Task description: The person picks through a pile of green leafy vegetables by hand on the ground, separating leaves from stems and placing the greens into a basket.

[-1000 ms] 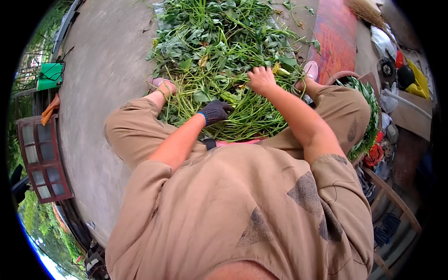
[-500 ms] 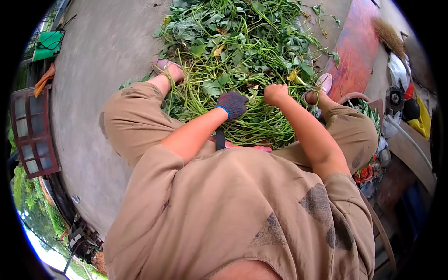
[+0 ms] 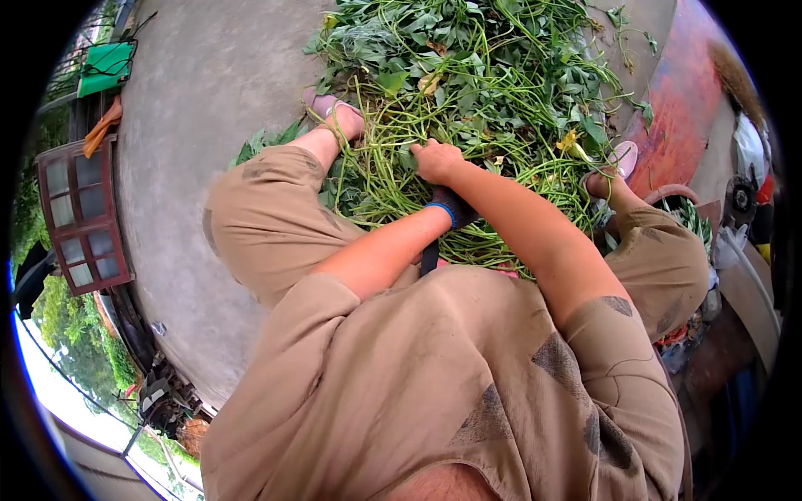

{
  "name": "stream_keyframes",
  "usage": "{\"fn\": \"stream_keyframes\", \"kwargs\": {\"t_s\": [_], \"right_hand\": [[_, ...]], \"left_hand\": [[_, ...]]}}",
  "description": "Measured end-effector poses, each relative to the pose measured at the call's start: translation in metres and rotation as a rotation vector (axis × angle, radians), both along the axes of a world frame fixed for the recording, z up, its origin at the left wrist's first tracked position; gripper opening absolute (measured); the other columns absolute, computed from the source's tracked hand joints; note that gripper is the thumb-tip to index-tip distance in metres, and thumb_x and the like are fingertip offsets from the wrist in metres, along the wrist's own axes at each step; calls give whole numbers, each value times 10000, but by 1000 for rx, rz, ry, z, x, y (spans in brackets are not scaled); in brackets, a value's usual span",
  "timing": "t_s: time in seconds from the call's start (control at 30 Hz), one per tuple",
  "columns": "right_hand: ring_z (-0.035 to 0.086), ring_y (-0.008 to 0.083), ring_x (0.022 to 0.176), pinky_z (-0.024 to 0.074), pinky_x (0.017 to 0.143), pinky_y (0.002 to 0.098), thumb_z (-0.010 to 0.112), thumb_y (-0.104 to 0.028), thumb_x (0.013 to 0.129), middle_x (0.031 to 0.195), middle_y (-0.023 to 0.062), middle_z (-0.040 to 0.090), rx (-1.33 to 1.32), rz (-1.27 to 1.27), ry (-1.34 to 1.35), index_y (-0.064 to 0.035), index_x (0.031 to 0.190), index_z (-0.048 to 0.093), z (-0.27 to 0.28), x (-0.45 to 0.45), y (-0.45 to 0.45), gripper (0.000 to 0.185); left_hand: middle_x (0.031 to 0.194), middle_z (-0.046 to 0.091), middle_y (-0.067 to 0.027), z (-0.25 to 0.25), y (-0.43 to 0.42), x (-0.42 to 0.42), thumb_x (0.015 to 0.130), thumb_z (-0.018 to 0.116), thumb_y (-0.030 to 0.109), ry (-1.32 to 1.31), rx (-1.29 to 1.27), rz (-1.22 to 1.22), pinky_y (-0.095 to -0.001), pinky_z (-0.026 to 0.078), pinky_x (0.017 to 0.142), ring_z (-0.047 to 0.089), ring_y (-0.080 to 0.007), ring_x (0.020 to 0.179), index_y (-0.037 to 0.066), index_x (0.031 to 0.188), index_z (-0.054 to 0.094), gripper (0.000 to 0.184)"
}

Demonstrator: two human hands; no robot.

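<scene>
A big heap of leafy green vines with long stems [image 3: 501,92] lies on the floor between my feet. My right hand [image 3: 438,160], bare, reaches across to the left over the near part of the heap. Its fingers are bent and pinched together at a green vine stem. My left hand [image 3: 452,205] wears a dark knitted glove with a blue cuff and rests low on the stems, close to my body. The right forearm crosses over it, so its fingers and anything in them are hidden.
Grey concrete floor [image 3: 209,100] stretches to the left, with a dark red framed window panel [image 3: 85,215] at its edge. On the right lie a reddish board [image 3: 681,96], a straw broom [image 3: 735,79] and a white plastic bag [image 3: 749,149] among clutter.
My right hand has moved left across the heap, and its forearm now passes over the gloved left hand. The whole view has shifted slightly to the right.
</scene>
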State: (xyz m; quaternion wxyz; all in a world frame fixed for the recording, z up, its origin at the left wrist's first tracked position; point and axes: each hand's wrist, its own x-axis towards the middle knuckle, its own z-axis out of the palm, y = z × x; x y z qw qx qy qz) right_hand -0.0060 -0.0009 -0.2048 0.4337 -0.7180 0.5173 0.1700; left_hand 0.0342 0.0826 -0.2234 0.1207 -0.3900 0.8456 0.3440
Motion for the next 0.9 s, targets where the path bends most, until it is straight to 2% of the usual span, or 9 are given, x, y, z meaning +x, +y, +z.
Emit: {"fn": "stream_keyframes", "kwargs": {"t_s": [0.07,0.1,0.27,0.3,0.4,0.43,0.67,0.77,0.9], "right_hand": [[577,351,1103,469,906,444,436,-170,908,1223,178,531,8,-8,23,-162,1275,512,-17,3,7,375],[577,359,1087,486,875,455,618,-249,835,1217,163,522,-7,-43,24,-154,1231,521,-30,4,8,418],[630,319,968,507,820,423,600,-154,797,1034,140,655,-25,-88,-90,-130,1060,648,-48,-5,-4,268],[630,316,973,506,823,421,570,-130,798,1033,138,660,1,-97,-121,-144,1040,669,-47,-10,-8,261],[660,294,841,528,751,405,696,-76,674,903,126,690,-43,-308,-219,-138,889,729,-54,-38,-24,226],[667,260,697,559,633,382,750,-50,647,843,117,694,12,-429,-279,-99,882,719,-46,-51,-37,242],[525,137,520,550,454,334,723,34,720,647,19,558,170,-1172,-555,-19,817,622,11,-146,-97,149],[460,97,506,564,483,323,696,39,755,651,-5,521,163,-1263,-667,-31,829,601,52,-177,-104,139],[592,125,597,531,499,274,671,-13,810,782,28,643,38,-1259,-747,-44,893,614,126,-219,-88,105]], "left_hand": [[1434,404,-133,6,-5,-3,937,324,509,-42,86,-41,-434,261,1085,375,-317,1303,129,1350,440,573],[1428,411,-129,21,-10,-7,936,330,510,-86,123,-37,-432,263,1083,380,-316,1300,134,1348,442,569],[1387,459,-128,17,-12,-14,914,371,514,-103,47,-29,-420,294,1063,420,-314,1264,142,1330,459,565],[1206,591,-154,-7,1,-15,864,471,323,1,-236,28,-477,394,948,552,-337,1118,105,1134,612,375],[1028,672,-143,41,-29,-24,789,550,287,-319,159,-87,-438,476,836,640,-304,948,108,1015,660,309],[867,694,-127,33,-22,-19,718,579,205,-197,3,-21,-442,508,706,667,-303,805,102,859,688,206],[934,689,-157,38,-23,-17,743,560,216,-212,73,-9,-442,515,778,656,-339,887,75,943,681,273],[959,686,-160,25,-17,-14,748,551,212,-178,57,10,-449,518,775,647,-357,915,88,950,682,271],[999,673,-182,34,-22,-15,752,534,202,-209,90,-13,-464,515,801,651,-365,929,101,984,676,290]]}}
